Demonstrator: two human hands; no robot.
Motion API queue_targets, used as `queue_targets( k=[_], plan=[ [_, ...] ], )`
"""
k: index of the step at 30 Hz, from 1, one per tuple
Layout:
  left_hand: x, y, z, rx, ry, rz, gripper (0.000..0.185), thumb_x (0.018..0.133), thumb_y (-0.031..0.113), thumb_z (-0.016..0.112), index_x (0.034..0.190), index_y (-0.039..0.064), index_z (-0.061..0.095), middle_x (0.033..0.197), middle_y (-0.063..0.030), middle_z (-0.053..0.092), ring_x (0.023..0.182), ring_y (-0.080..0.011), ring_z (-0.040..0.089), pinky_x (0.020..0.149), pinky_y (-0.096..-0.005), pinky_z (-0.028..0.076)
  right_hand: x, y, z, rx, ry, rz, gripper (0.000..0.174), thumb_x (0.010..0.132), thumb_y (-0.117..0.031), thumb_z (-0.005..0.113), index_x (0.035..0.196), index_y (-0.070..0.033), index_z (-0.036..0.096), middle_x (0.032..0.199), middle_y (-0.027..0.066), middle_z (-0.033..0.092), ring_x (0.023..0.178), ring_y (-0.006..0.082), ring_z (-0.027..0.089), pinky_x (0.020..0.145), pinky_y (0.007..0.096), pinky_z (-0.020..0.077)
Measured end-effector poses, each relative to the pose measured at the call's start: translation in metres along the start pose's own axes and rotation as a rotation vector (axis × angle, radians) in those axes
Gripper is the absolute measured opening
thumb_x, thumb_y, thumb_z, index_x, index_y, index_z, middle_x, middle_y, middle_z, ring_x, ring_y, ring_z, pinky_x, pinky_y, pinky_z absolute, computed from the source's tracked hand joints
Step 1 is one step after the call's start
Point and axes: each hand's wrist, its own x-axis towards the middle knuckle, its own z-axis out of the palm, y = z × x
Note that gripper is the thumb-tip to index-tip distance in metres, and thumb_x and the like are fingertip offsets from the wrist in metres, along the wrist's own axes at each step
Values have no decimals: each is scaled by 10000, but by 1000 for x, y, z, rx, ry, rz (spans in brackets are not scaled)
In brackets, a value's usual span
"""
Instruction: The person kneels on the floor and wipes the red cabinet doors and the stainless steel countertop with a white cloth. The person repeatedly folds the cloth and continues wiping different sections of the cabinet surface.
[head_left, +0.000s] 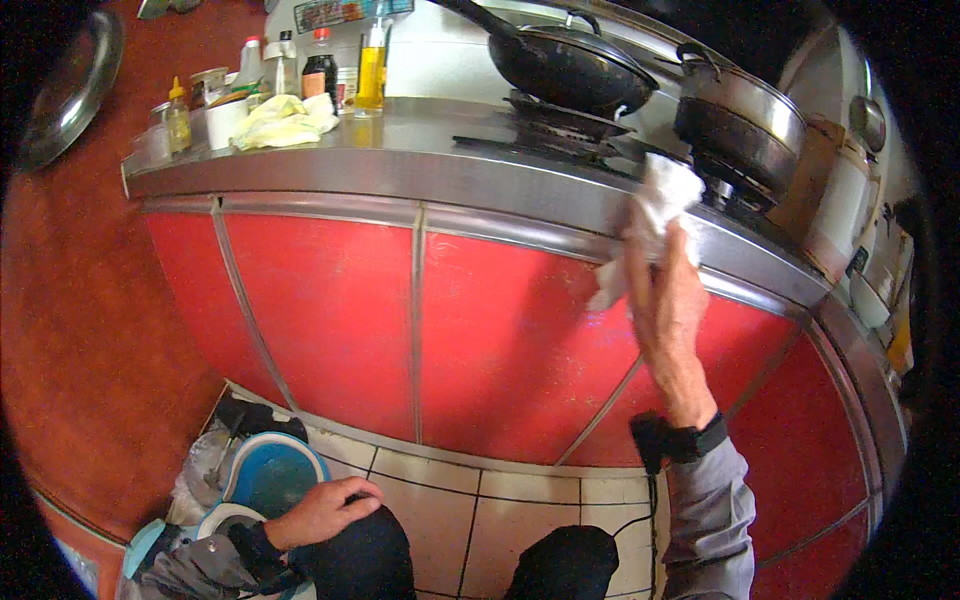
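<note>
My right hand (671, 307) is shut on a crumpled white cloth (670, 191), which touches the edge of the stainless steel counter (315, 176) just in front of the gas stove. A loose end of the cloth hangs over the red cabinet doors (495, 322). Low on the left, my left hand (330, 510) rests on my left knee with nothing seen in it, fingers slightly curled. Beside it a blue mop bucket (274, 476) stands on the tiled floor.
A lidded wok (570, 71) and a steel pot (739, 120) sit on the burners. Bottles, including an oil bottle (371, 75), a white cup (226, 124) and a yellowish cloth (281, 124) stand or lie at the counter's left end.
</note>
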Motion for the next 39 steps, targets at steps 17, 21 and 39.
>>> queue_targets(
  k=[17, 21, 39],
  plan=[
    [-7, 13, 10, 55, 149, 32, 202, 1017, 164, 626, 1111, 7, 712, 1041, -153, 738, 965, -275, 712, 864, -354, 546, -54, -99, 33, 545, -331, -380, 269, 917, -157, 666, 1139, -44, 565, 934, 206, 713, 755, 401, 719, 604, 514, 565],
    [9, 18, 9, 101, 121, 41, 180, 1008, 141, 630, 1059, 0, 729, 976, -148, 753, 911, -247, 719, 846, -342, 547, -86, 30, -20, 453, -239, -46, 323, 937, -169, 683, 1215, -39, 581, 883, 181, 713, 723, 360, 725, 601, 465, 566],
    [30, 10, 17, 78, 83, -73, 190, 968, 172, 694, 1019, -9, 723, 904, -103, 755, 838, -183, 703, 777, -313, 539, -67, 336, -114, -480, 145, 493, 472, 1012, -350, 589, 1411, -102, 542, 958, 185, 746, 885, 405, 734, 745, 543, 557]
  ],
)
